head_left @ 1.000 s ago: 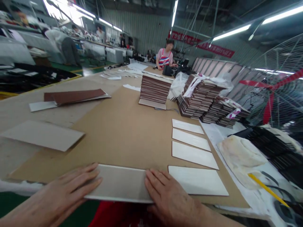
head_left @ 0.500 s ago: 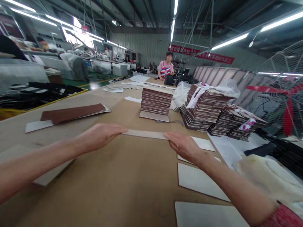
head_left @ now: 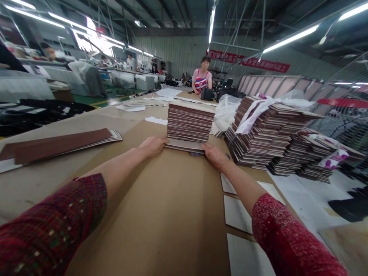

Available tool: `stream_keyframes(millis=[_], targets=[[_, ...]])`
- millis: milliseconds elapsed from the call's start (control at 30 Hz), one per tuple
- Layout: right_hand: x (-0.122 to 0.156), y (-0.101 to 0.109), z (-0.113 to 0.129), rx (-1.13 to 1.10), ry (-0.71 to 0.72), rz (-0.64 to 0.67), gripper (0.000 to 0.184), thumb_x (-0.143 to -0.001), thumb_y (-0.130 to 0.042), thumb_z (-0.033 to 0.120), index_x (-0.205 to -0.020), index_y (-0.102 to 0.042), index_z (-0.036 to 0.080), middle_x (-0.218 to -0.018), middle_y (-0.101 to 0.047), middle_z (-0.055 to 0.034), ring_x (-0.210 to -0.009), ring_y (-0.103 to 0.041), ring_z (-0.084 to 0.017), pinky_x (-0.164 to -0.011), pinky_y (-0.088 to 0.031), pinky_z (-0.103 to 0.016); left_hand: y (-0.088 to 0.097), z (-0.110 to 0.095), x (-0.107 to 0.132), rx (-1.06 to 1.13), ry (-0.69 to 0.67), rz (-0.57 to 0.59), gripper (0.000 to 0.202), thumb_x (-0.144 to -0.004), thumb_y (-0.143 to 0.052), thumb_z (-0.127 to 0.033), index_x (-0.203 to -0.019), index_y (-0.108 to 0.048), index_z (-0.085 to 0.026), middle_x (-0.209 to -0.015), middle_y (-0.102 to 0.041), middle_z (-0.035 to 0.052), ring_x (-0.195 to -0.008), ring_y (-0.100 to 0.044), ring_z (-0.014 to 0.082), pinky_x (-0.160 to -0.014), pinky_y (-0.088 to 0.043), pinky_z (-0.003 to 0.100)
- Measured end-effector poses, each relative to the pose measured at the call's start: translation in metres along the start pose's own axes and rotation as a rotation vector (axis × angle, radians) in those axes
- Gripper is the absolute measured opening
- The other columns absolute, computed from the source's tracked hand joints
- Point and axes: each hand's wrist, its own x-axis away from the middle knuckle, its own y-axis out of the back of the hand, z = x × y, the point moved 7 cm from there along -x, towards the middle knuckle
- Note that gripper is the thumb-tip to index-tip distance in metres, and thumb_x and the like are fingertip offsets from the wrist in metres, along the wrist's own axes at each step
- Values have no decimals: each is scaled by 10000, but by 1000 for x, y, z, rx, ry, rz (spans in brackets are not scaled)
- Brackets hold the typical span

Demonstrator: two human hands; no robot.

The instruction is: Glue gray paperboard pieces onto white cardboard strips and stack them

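- Lying flat out at 9 o'clock, the brown sheets (head_left: 57, 145) are well clear of both arms.
- The person's left hand (head_left: 153, 145) sits on the left end of the pale board (head_left: 185, 145), probably to keep it square. Clamped or just resting? Can't tell.
- That board's thin, flat and greyish, dead ahead at 12 o'clock, touching the foot of the brown-edged stack (head_left: 189, 122).
- The right hand (head_left: 214, 155) mirrors it on the right end, grip equally unclear.
- White cards (head_left: 238, 212) line up at 4 o'clock.
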Motion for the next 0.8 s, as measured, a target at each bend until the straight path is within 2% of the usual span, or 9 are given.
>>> stream_keyframes(millis=[133, 267, 400, 500, 567, 667, 733, 800], targets=[[3, -9, -3, 23, -10, 43, 380, -1010, -342, 98, -1318, -555, 165, -1348, -621, -163, -1069, -672, -264, -915, -510, -362, -12, 4, -1, 37, -31, 24, 498, -884, -416, -191, -1317, -661, -221, -1440, -616, 41, -1332, -573, 209, -1156, -406, 315], [2, -9, -4, 38, -20, 60, 385, -999, -325, 84, -1289, -572, 142, -1316, -629, -181, -1048, -674, -278, -905, -509, -372, -13, 5, -4, 82, -67, 43, 435, -907, -461, -318, -1269, -682, -221, -1427, -627, 29, -1360, -544, 204, -1189, -362, 307], [-1, -9, 1, 53, -20, 63, 398, -974, -336, 57, -1281, -583, 116, -1272, -645, -193, -1127, -637, -283, -932, -496, -362, -13, 2, -5, 128, -60, 51, 489, -936, -451, -404, -1308, -651, -157, -1459, -593, 95, -1373, -530, 234, -1199, -353, 341], [-1, -2, 8, 65, -8, 75, 409, -929, -393, 38, -1280, -592, 105, -1268, -647, -203, -1171, -613, -292, -947, -497, -380, -1, -4, -3, 156, -56, 62, 504, -938, -463, -405, -1338, -625, -145, -1468, -578, 117, -1380, -517, 244, -1190, -357, 353], [2, 9, 16, 59, 19, 73, 432, -892, -425, 25, -1284, -593, 98, -1302, -633, -206, -1194, -602, -299, -974, -493, -402, 18, -4, 6, 171, -41, 78, 527, -938, -477, -405, -1392, -578, -157, -1501, -545, 114, -1379, -512, 242, -1175, -367, 355], [15, 33, 30, 11, 93, 35, 480, -855, -443, 14, -1316, -569, 60, -1381, -587, -229, -1265, -564, -312, -1043, -468, -435, 57, 12, 44, 184, 32, 152, 601, -921, -528, -432, -1445, -525, -137, -1502, -540, 133, -1302, -580, 249, -1106, -430, 338], [32, 49, 46, -37, 223, -36, 479, -838, -459, 33, -1300, -587, 36, -1345, -618, -240, -1294, -548, -324, -1098, -440, -472, 85, 27, 90, 199, 91, 256, 639, -868, -623, -440, -1432, -544, -152, -1423, -618, 115, -1225, -637, 246, -1033, -480, 310], [58, 66, 65, -98, 361, -143, 436, -852, -486, 126, -1258, -645, 103, -1282, -675, -201, -1235, -602, -326, -1089, -466, -510, 109, 39, 149, 212, 151, 406, 695, -790, -725, -401, -1432, -550, -202, -1365, -667, 77, -1184, -663, 244, -977, -509, 299]])
